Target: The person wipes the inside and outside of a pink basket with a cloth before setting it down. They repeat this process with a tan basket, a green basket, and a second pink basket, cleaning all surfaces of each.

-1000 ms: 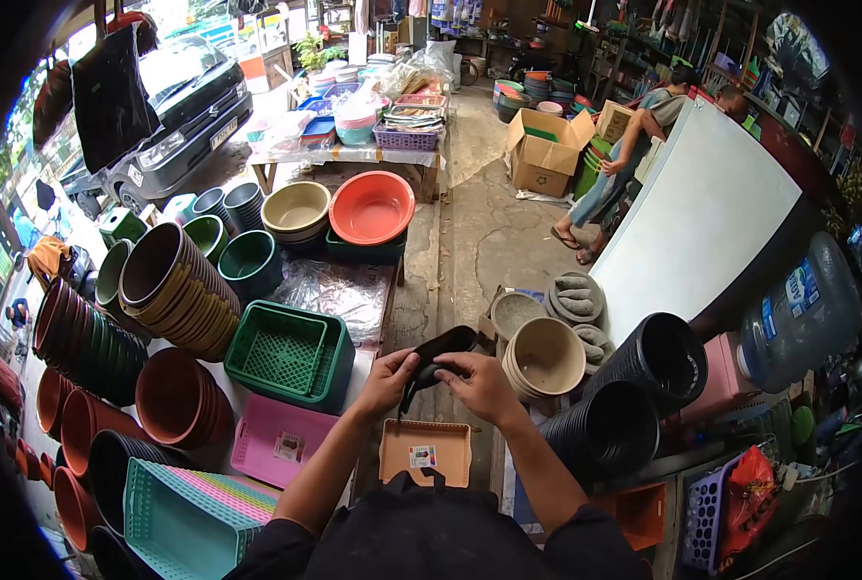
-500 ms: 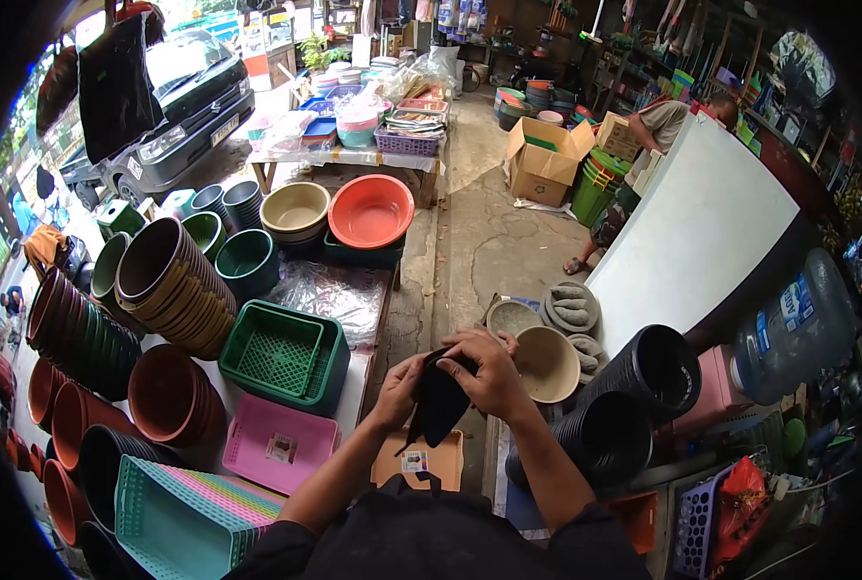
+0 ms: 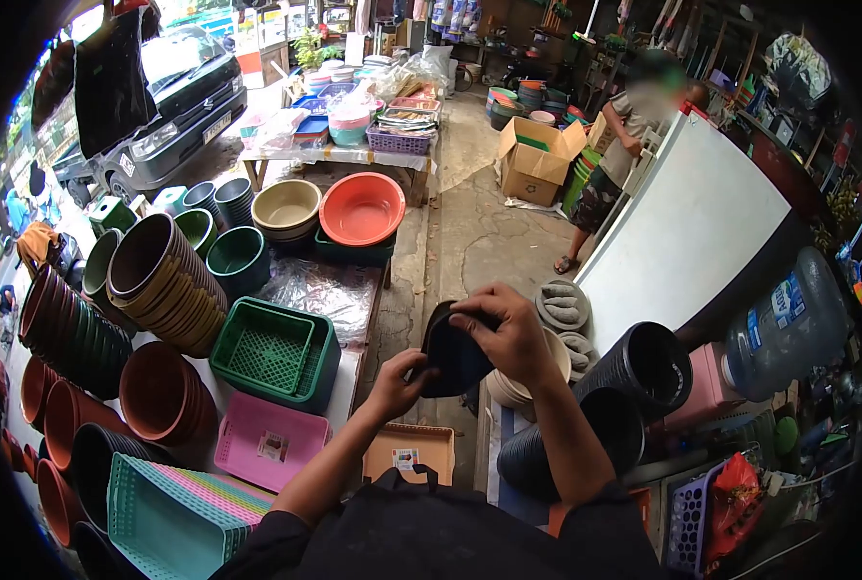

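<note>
In front of my chest, a dark, soft, cup-shaped cloth piece hangs between my hands, its rim raised and its inside turned partly toward me. My left hand pinches its lower left edge between thumb and fingers. Higher up, my right hand grips the upper right rim, thumb on the near side. Exactly what kind of cloth article it is, I cannot tell. Behind my right hand a beige basin is partly covered. Below the cloth piece, an orange plastic tray with a label shows between my forearms.
To the left, stacked pots, green baskets and a pink tray crowd a table. Black buckets, a water jug and a large white panel stand right. Beyond the panel is a person near a cardboard box.
The cloth piece has been lifted and spread wider, its dark inside now showing. My right hand has moved up and right. The person behind the panel has straightened up from bending.
</note>
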A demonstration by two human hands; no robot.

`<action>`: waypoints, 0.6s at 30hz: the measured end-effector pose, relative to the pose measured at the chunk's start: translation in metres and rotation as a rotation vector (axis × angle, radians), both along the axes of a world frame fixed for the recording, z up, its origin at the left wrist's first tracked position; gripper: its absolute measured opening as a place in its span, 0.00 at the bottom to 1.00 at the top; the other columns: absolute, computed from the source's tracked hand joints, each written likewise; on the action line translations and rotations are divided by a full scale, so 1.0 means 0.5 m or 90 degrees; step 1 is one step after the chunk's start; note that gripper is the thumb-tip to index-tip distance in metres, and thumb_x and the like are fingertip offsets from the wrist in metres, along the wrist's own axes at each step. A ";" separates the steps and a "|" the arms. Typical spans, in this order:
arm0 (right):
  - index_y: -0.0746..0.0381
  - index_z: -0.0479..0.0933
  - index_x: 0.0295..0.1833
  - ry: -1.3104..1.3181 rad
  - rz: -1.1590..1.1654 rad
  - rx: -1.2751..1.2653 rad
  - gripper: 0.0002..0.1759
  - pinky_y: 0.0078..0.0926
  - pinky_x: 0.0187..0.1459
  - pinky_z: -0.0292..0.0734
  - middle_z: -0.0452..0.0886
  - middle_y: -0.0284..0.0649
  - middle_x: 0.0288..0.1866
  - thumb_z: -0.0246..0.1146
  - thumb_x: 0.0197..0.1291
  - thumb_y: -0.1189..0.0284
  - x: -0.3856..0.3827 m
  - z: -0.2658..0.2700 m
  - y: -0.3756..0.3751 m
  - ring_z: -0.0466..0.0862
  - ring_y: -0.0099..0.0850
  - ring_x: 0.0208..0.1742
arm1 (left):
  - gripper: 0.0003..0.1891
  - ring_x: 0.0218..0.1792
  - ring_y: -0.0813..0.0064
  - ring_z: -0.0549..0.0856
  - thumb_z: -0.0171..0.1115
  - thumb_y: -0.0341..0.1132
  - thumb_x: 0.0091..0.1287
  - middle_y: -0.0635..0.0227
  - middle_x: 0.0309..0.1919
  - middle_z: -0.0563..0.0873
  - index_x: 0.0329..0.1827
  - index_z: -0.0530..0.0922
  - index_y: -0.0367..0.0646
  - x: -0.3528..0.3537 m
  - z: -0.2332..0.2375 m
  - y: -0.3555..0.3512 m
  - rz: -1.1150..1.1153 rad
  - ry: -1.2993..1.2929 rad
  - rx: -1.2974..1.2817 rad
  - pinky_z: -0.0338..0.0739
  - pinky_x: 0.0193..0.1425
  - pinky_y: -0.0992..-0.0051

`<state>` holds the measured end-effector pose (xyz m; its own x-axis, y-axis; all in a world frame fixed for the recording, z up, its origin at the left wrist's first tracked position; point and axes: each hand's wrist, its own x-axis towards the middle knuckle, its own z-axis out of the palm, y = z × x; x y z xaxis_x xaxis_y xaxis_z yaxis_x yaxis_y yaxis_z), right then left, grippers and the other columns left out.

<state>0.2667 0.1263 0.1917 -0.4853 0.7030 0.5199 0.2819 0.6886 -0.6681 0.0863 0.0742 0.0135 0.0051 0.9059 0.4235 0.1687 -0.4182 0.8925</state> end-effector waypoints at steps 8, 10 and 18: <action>0.64 0.86 0.43 0.048 -0.048 0.029 0.09 0.27 0.45 0.76 0.83 0.41 0.39 0.72 0.56 0.76 0.019 0.076 0.021 0.84 0.34 0.41 | 0.10 0.34 0.63 0.82 0.53 0.35 0.76 0.57 0.32 0.81 0.42 0.76 0.35 -0.022 0.008 0.020 0.126 -0.048 0.030 0.75 0.43 0.72; 0.64 0.86 0.43 0.054 -0.048 0.027 0.09 0.26 0.45 0.76 0.83 0.41 0.39 0.71 0.56 0.77 0.024 0.080 0.024 0.83 0.32 0.41 | 0.13 0.33 0.62 0.82 0.48 0.38 0.79 0.55 0.31 0.81 0.45 0.75 0.36 -0.023 0.021 0.009 0.162 0.007 0.051 0.75 0.42 0.71; 0.61 0.83 0.50 0.021 -0.102 0.043 0.15 0.30 0.43 0.76 0.83 0.43 0.39 0.70 0.56 0.77 0.026 0.099 0.013 0.84 0.36 0.40 | 0.10 0.34 0.75 0.82 0.63 0.36 0.72 0.66 0.32 0.84 0.47 0.78 0.38 -0.012 0.028 -0.008 0.152 -0.053 0.058 0.76 0.39 0.73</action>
